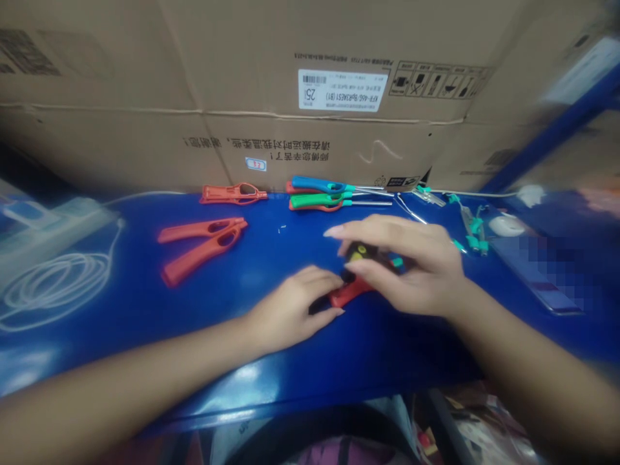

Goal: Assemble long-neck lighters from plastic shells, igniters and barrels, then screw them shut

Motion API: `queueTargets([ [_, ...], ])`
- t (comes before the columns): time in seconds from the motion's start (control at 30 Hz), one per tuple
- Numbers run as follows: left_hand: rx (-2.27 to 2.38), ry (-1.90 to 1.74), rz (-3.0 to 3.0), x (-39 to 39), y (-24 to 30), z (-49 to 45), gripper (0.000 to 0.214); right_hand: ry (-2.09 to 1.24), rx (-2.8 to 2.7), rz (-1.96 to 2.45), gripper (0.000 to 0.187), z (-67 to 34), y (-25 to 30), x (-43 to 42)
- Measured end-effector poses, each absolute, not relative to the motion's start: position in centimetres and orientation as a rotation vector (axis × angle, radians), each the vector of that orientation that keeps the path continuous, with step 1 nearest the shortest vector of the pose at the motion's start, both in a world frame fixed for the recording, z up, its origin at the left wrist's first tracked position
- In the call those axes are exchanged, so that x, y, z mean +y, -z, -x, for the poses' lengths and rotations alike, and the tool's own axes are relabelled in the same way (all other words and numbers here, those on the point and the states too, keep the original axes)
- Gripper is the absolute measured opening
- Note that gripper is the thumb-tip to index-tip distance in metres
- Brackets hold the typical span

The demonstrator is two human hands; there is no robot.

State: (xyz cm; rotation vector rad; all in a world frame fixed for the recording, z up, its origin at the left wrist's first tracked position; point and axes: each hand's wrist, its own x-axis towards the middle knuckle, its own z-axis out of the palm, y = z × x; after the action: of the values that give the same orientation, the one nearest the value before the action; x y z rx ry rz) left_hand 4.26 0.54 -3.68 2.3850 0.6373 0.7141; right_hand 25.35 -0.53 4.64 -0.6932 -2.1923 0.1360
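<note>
My left hand (298,303) grips the left end of a red lighter handle (349,294) low over the blue table, thumb below and fingers above. Above that handle, my right hand (419,265) is curled round a small black-and-yellow tool (357,254), whose exact kind I cannot make out. A bit of teal (398,263) shows under the right fingers. The rest of the red handle is hidden behind the right hand. Beyond the hands lie several long-nosed lighters, among them a blue one (314,185) and a green one (317,199), with metal tubes pointing right.
Loose red handle shells (201,259) lie at left, another shell (232,194) behind them. Metal tubes with teal ends (472,229) are scattered at right beside a phone-like slab (537,274). A coiled white cable (62,284) lies far left. Cardboard (145,142) walls the table's back.
</note>
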Motion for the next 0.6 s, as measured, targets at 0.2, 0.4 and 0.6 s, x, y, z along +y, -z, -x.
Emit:
queueTargets([
  [0.2, 0.652, -0.717, -2.386, 0.52, 3.74, -4.23, 0.031, -0.224, -2.177, 0.726, 0.037, -25.13, -4.64, -0.52],
  [0.4, 0.622, -0.749, -2.378, 0.58, 3.89, -4.25, 0.032, 0.009, -2.045, 0.702, 0.024, -25.54, -4.39, -0.14],
  [0.6, 0.641, -0.723, -2.391, 0.57, 3.73, -4.24, 0.032, -0.424, -2.042, 0.748, 0.034, -25.27, -3.89, 0.09],
])
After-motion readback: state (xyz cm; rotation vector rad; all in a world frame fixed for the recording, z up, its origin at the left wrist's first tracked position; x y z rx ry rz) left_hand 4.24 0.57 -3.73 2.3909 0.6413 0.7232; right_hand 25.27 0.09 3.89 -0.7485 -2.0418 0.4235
